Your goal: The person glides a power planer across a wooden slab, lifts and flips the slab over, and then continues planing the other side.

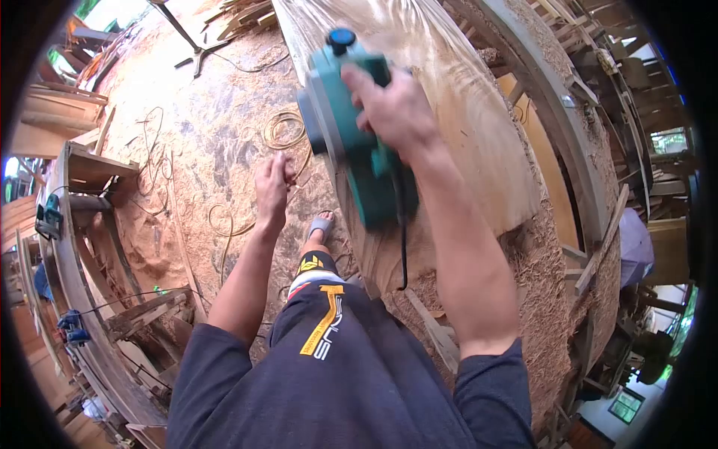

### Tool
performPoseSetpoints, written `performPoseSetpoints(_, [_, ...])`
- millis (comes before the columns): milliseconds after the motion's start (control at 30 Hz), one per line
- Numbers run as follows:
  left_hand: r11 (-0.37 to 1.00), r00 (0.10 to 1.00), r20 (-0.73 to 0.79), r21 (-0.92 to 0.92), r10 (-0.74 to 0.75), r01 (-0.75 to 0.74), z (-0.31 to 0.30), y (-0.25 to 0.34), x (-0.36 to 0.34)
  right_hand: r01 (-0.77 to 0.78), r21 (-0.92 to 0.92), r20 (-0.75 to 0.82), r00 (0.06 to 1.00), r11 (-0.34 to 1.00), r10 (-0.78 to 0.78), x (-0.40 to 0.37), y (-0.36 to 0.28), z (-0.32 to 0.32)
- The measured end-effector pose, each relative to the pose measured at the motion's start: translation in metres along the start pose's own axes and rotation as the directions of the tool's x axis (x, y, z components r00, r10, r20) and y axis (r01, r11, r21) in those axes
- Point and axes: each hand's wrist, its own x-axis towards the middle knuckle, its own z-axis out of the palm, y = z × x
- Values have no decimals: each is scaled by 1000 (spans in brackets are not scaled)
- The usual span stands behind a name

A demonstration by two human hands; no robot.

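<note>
My right hand (400,112) is closed around the handle of a green electric planer (366,179). The planer has a blue-topped black knob and lies over the left side of a broad wooden slab (486,165). A black power cord (404,254) hangs from its near end. Left of the planer, my left hand (275,183) is raised with its fingers curled together, and no object shows in it. Behind that hand, a coil of yellowish cord (284,131) lies on the floor. Motion smears the right hand and planer somewhat.
Wood shavings cover the floor (202,135), where more loops of cord lie. At left stands a wooden bench (97,329) with a blue tool (72,327) on it. A long timber beam (553,97) runs along the right. A metal stand (200,52) stands at the back left.
</note>
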Motion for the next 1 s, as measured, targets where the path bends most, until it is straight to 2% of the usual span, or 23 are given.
performPoseSetpoints(33, [992, 995, -14, 78, -99, 100, -11, -22, -1, -21, 55, 8, 1000, 998, 20, 8, -4, 4])
performPoseSetpoints(67, [979, 983, 40, 107, -177, 172, -31, -60, 1, 17, 88, -9, 1000, 996, -17, 6, 2, 7])
performPoseSetpoints(100, [944, 958, 3, 175, -286, 281, -45, -86, -4, 54, 117, -27, 998, 992, -51, 1, 9, 8])
performPoseSetpoints(167, [928, 977, -13, 309, -214, 207, -61, -119, -23, 36, 150, -58, 998, 988, -27, -26, 10, 6])
performPoseSetpoints(233, [959, 981, -21, 207, -193, 193, -58, -110, -42, -5, 192, -69, 997, 981, 19, -78, 16, 0])
performPoseSetpoints(333, [967, 984, 89, 218, -155, 132, -45, -87, -53, -106, 235, -28, 993, 966, 116, -193, 28, -24])
performPoseSetpoints(400, [960, 970, 164, 245, -177, 133, -44, -95, -51, -169, 235, 13, 985, 957, 171, -272, 36, -43])
performPoseSetpoints(433, [956, 961, 203, 261, -188, 132, -45, -101, -47, -185, 255, -28, 980, 949, 198, -312, 46, -47])
performPoseSetpoints(500, [944, 959, 173, 284, -224, 170, -48, -127, -46, -153, 189, 3, 988, 970, 156, -376, 65, -62])
performPoseSetpoints(567, [927, 932, 196, 287, -305, 243, -48, -136, -57, -139, 110, 19, 990, 984, 137, -405, 71, -72])
performPoseSetpoints(600, [921, 932, 206, 316, -299, 226, -45, -137, -66, -135, 100, 20, 991, 986, 133, -404, 71, -70])
performPoseSetpoints(700, [874, 873, 246, 367, -421, 318, -36, -148, -92, -124, 99, 7, 992, 987, 124, -373, 67, -57])
performPoseSetpoints(767, [930, 857, 410, 317, -313, 187, -36, -169, -107, -146, 75, -26, 989, 986, 149, -328, 55, -42])
performPoseSetpoints(833, [830, 679, 486, 224, -550, 511, -22, -118, -127, -140, 60, -59, 988, 988, 144, -261, 40, -27])
performPoseSetpoints(900, [847, 438, 759, 278, -482, 452, -23, -104, -129, -79, 67, -83, 993, 995, 85, -179, 26, -13])
performPoseSetpoints(967, [760, 309, 760, 350, -572, 549, -10, -31, -139, 23, 72, -98, 995, 997, -16, -82, 17, -3])
performPoseSetpoints(1000, [817, 349, 814, 243, -465, 523, -2, -25, -151, 73, 78, -90, 994, 994, -66, -36, 16, 2])
